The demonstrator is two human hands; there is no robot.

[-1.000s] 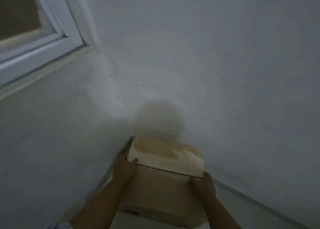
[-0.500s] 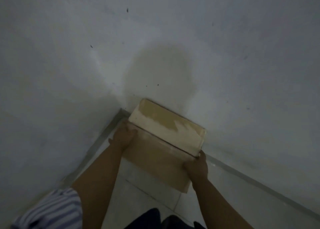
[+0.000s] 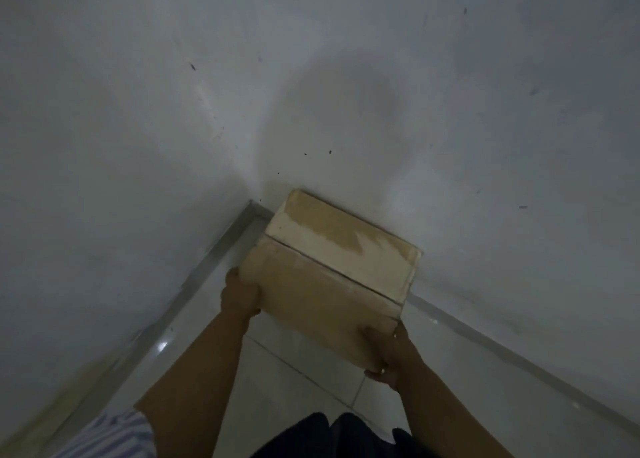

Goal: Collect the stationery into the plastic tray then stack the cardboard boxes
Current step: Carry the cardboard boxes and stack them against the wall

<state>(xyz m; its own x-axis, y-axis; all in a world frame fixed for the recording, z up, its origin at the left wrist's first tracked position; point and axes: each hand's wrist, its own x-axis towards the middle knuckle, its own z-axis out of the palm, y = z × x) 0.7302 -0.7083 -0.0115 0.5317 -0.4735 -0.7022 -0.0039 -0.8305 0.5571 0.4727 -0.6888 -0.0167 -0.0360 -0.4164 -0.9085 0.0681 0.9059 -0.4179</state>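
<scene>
I hold a closed brown cardboard box (image 3: 332, 277) with both hands, in the corner where two white walls meet. A seam runs across its top between two flaps; the far flap is paler. My left hand (image 3: 240, 293) grips the box's near left edge. My right hand (image 3: 388, 353) grips its near right corner, fingers curled under and over the edge. The box's far side lies close against the right wall. No plastic tray, stationery or other box is in view.
White walls (image 3: 138, 145) close in on the left and ahead. Pale floor tiles (image 3: 284, 381) with a grey skirting strip (image 3: 207, 260) run along both walls. My dark trousers (image 3: 332, 437) show at the bottom edge.
The view has tilted further down, so more floor shows. The box sits lower in the corner, and my hands have slid along its near edges towards me.
</scene>
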